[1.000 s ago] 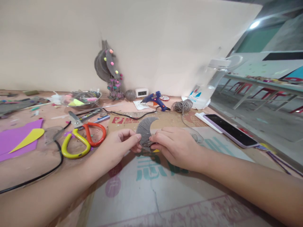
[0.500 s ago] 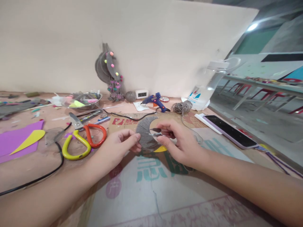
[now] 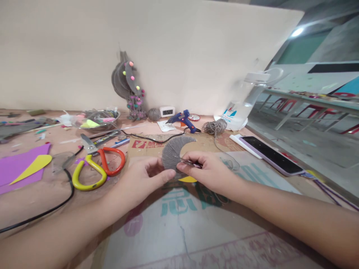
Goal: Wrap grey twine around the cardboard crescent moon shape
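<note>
A crescent moon shape (image 3: 171, 152) wound with grey yarn is held upright just above the table, its upper tip pointing right. My left hand (image 3: 153, 173) grips its lower left edge between thumb and fingers. At the inner curve my right hand (image 3: 207, 170) is closed in a pinch on grey yarn strands (image 3: 192, 163), its fingertips against the crescent. Below, a yellow piece (image 3: 187, 179) shows between the hands, partly hidden. A loose strand runs on the right to a grey yarn bundle (image 3: 215, 127).
Scissors (image 3: 89, 183) and a utility knife (image 3: 106, 138) lie left, beside purple sheets (image 3: 22, 166). At the back are a blue glue gun (image 3: 182, 118), a small clock (image 3: 167, 111) and a decorated yarn moon (image 3: 120, 80). A bottle (image 3: 244, 101) and phone (image 3: 269, 153) are right.
The crescent has turned clockwise, its upper tip now further right. My right hand has drawn in closer against its inner curve, and my left thumb reaches further across the lower edge.
</note>
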Motion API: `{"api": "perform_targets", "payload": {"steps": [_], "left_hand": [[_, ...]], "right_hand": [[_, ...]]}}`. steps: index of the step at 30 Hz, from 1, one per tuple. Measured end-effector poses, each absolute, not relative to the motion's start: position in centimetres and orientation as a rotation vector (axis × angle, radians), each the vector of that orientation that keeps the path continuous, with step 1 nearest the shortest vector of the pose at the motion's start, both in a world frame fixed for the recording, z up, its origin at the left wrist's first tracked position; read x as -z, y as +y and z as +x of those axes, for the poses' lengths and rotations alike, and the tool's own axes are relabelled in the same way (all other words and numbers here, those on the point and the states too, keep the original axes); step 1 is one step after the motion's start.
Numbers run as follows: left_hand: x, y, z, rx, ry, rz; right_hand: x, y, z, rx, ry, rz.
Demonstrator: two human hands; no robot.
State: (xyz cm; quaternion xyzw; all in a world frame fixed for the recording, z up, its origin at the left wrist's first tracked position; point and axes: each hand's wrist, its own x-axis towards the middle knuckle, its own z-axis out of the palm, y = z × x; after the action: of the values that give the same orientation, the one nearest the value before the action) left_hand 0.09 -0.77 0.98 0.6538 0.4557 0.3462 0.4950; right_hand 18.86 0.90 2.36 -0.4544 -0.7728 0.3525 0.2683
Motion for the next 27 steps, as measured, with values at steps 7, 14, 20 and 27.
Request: {"api": "perform_targets", "payload": {"steps": [7,14,20,27], "left_hand": [[-1.16,-1.16,0.19,-0.848,1.149,1.634],[-1.33,-1.18,0.13,-0.957,1.118,1.535],[-1.11,-0.89,0.12,-0.855,1.143,1.648],[-0.97,-0.87,0.07,-0.892,1.121,1.593]], "right_hand": [[-2.11,1.0,18.78,-1.012,-2.077,-1.205],[-2.35,0.98,18.75,-0.991,-2.047,-1.229],[-2.27,1.03,18.85,-0.937,-2.063,-1.234],[-2.53,0.91,18.84,-0.863,-2.028,-1.2]]}}
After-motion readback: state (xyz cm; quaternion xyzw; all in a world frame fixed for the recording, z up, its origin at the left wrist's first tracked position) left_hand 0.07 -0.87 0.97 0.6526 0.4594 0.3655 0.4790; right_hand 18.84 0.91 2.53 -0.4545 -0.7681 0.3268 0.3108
